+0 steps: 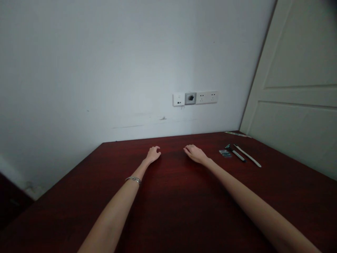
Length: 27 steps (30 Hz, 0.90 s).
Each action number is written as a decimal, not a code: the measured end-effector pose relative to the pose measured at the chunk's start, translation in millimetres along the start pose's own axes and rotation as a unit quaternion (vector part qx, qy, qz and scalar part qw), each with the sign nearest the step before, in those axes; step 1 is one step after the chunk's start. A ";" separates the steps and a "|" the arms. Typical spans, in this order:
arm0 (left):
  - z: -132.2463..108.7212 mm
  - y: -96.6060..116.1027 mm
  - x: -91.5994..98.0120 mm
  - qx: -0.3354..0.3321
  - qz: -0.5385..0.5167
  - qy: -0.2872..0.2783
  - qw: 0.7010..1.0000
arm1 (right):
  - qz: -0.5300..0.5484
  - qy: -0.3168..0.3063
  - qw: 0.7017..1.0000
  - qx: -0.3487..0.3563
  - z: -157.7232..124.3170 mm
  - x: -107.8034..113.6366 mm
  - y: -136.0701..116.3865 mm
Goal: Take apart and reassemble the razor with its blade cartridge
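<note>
My left hand (153, 154) rests palm down on the dark red wooden table (168, 196), its fingers loosely bent and the thumb apart from them. A silver bracelet (134, 179) circles the left wrist. Across a short gap, my right hand (195, 154) also lies palm down, fingers slightly curved, with nothing seen in it. To its right, and apart from it, are a small clear packet (225, 153) with bluish contents, a razor-like tool (238, 155) with a pale handle and dark head, and a long thin white strip (248, 155).
A pale patterned strip (238, 134) lies at the table's far right corner. The white wall (137, 70) behind the table carries a row of sockets (206, 97) and a grey plate with a dark knob or plug (190, 98). A pale panelled door (297, 88) stands along the right side.
</note>
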<state>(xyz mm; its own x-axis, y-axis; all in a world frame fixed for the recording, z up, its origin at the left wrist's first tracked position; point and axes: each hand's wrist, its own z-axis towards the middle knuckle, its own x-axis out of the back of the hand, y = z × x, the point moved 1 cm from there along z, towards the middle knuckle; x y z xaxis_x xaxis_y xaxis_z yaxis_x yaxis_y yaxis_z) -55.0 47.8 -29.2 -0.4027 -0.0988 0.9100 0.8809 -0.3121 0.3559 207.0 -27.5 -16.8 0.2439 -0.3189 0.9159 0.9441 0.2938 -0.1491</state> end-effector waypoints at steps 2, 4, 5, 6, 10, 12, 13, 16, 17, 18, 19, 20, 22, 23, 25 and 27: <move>-10.0 -8.0 0.9 -0.013 0.007 -0.001 1.000 | 0.019 -0.018 0.999 0.025 3.8 -12.4 -7.1; -19.5 -11.9 0.1 -0.043 0.021 0.003 0.999 | 0.027 -0.029 0.999 0.034 4.3 -22.0 -8.6; -23.7 -12.5 -0.7 -0.059 0.030 0.007 0.998 | 0.030 -0.031 0.998 0.035 3.6 -25.6 -8.1; -27.4 -12.4 -1.5 -0.072 0.041 0.012 0.996 | 0.031 -0.029 0.998 0.035 2.4 -28.4 -7.3; -36.1 -8.8 -4.0 -0.070 0.072 0.022 0.995 | 0.046 -0.007 0.999 0.011 -2.7 -34.7 -3.5; -38.0 -6.6 -4.2 -0.064 0.077 0.018 0.995 | 0.053 -0.003 0.999 -0.002 -3.7 -36.8 -2.3; -38.6 -5.8 -4.1 -0.062 0.078 0.018 0.995 | 0.056 -0.003 0.998 -0.005 -3.8 -37.8 -1.8; -39.9 -4.4 -4.0 -0.062 0.079 0.018 0.995 | 0.057 -0.006 0.998 -0.009 -3.4 -40.0 -0.2; -40.2 -4.2 -4.1 -0.065 0.079 0.020 0.995 | 0.057 -0.005 0.998 -0.009 -3.4 -40.4 0.3; -40.6 -4.2 -4.3 -0.067 0.078 0.022 0.994 | 0.057 -0.004 0.998 -0.008 -3.5 -40.7 0.7; -40.9 -4.2 -4.5 -0.070 0.077 0.024 0.994 | 0.058 -0.004 0.998 -0.006 -3.7 -40.8 1.0; -41.2 -4.2 -4.7 -0.071 0.074 0.025 0.994 | 0.059 -0.005 0.998 -0.003 -4.0 -40.9 1.1; -41.9 -4.3 -4.9 -0.071 0.068 0.027 0.995 | 0.061 -0.004 0.998 -0.001 -4.7 -40.8 1.0; -42.2 -4.4 -4.9 -0.070 0.066 0.028 0.995 | 0.063 -0.004 0.998 -0.002 -5.0 -40.9 0.8; -42.7 -4.5 -4.7 -0.067 0.063 0.028 0.995 | 0.065 -0.002 0.998 -0.003 -5.2 -41.1 0.6; -42.9 -4.7 -4.6 -0.065 0.062 0.026 0.996 | 0.065 -0.002 0.998 -0.004 -5.2 -41.5 0.8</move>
<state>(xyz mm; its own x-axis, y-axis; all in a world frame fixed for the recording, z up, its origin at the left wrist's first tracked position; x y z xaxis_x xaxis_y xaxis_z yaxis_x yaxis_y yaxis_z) -67.9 9.2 -44.2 -0.3086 -0.1923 0.9316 0.8865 -0.4132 0.2084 198.8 -18.7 -56.8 0.3636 -0.2749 0.8901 0.9063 0.3253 -0.2697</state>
